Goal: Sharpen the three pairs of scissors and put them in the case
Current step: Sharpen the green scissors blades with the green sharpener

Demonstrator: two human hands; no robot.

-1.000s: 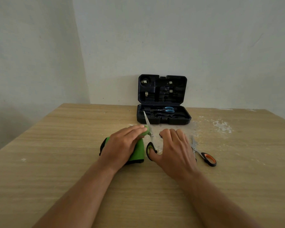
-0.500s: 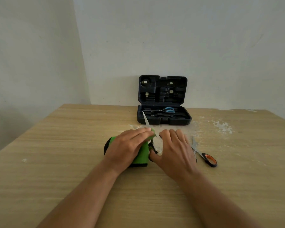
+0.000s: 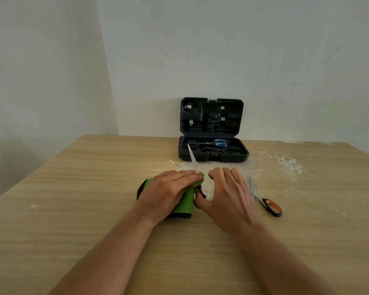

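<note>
Looking down on the wooden table (image 3: 77,209), we see white walls meeting in a corner behind its far edge and pale dusty smears across the far right part of the surface. At the far edge, near its middle, stands the open dark case (image 3: 213,154), its lid upright against the wall; we find the blue-handled scissors (image 3: 215,142) lying in its tray. Nearer the middle of the surface, our left hand (image 3: 168,191) lies over the green sharpener (image 3: 185,206), fingers extended across its top and pressing it down onto the table. Our right hand (image 3: 228,195), just beside it, holds the black-handled scissors (image 3: 192,156): the thumb passes through one handle loop while the fingers curl over the rest of the handle. Its blade rises from the sharpener's far end and points toward the case. We cannot tell how the blade sits in the sharpener. To the right of the right hand, the orange-handled scissors (image 3: 268,206) lie flat, blades pointing toward the far edge.
</note>
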